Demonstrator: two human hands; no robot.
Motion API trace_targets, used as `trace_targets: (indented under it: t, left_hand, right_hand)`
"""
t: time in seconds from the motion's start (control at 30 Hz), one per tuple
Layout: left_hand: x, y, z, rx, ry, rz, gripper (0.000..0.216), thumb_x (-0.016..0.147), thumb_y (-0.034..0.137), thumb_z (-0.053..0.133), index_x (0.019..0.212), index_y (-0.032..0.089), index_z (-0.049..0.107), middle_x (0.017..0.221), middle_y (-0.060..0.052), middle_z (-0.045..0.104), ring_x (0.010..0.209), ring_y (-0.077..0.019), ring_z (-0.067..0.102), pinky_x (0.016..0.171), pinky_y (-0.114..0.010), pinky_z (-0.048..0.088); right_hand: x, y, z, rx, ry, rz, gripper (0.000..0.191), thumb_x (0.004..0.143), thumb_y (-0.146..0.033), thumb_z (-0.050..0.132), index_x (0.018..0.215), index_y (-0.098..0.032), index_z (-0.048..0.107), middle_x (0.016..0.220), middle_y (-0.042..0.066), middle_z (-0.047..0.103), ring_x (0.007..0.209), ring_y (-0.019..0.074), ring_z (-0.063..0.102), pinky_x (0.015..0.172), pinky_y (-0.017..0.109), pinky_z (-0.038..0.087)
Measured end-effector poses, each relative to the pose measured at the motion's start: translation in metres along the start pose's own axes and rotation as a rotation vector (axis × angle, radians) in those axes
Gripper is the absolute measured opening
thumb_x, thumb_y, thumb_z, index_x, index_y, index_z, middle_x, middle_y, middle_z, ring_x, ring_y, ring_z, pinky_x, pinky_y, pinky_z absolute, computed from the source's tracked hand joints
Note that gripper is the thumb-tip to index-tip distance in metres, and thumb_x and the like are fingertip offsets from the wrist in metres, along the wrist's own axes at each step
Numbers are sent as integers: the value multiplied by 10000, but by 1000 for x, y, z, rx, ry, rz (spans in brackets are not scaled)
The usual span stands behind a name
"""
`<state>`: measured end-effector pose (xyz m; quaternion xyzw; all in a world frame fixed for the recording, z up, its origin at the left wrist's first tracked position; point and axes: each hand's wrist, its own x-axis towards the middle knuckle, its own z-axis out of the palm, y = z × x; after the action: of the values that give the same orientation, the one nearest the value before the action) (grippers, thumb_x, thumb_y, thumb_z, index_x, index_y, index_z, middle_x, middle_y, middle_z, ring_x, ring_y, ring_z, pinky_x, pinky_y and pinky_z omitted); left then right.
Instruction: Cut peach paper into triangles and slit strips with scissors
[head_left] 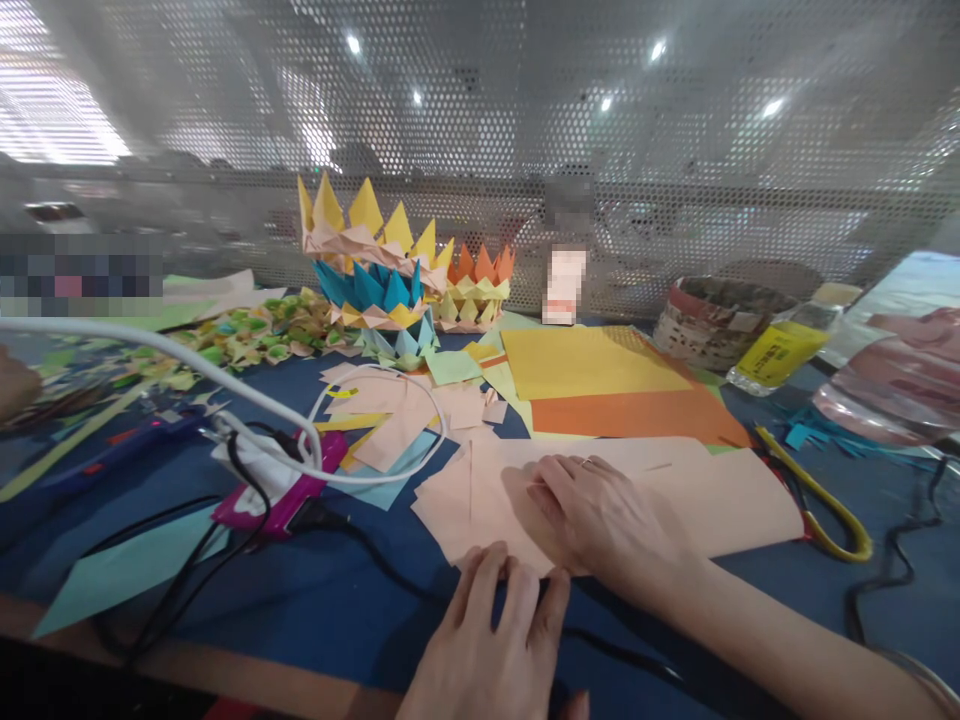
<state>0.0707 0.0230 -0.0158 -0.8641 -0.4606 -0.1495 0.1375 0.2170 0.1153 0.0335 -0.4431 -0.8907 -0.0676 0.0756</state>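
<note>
My right hand (600,515) lies flat, fingers stretched out, on a large pale pink sheet of paper (720,495) spread over the blue table cover. My left hand (487,640) rests near the front edge with fingers together, fingertips pressing the near edge of the same pink sheet. Neither hand holds anything. A fold or crease runs under my right fingers. Several small pink paper squares (397,410) lie just beyond the sheet.
Yellow (585,362) and orange (637,415) sheets lie behind the pink one. Folded paper crowns (371,270) stand at the back. A pink glue gun (277,495) with cables lies left, yellow-handled scissors (825,505) right, a woven basket (712,320) and bottle (780,350) beyond. Mesh panel behind.
</note>
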Motion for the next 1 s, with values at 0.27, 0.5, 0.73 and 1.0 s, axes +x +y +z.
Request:
trace_targets:
  t: [0.27,0.5,0.73,1.0]
  left_hand:
    - [-1,4,0,3,39,-61,560,732,420,599,1245,220,498,1019,-82,590,1033,-296,525,826,-396,520]
    - [-2,3,1,-3,78,-65,533,749,428,589,1234,223,503,1020,-76,602,1026,-285,536,835,-390,520]
    - [-2,3,5,-1,107,-48,537,748,428,593,1230,206,506,1015,-88,607,1020,-304,546,823,-408,526]
    - [-2,5,6,19,128,-67,557,737,467,605,1225,215,515,1011,-83,606,1025,-305,544,848,-411,514]
  right_hand:
    - [-2,-1,-5,14,24,3,175,893,-335,465,890,-188,559,879,69,627,805,220,586,731,352,406]
    - [-1,0,-5,43,4,158,553,814,-599,471,1106,-136,546,1053,149,617,979,312,568,841,461,394]
    - [1,4,1,-1,43,249,395,852,-430,489,1095,-126,557,998,137,629,922,302,576,811,444,395]
    - [-2,0,1,72,69,203,372,836,-429,543,1081,-150,536,1016,114,620,910,282,582,797,421,403]
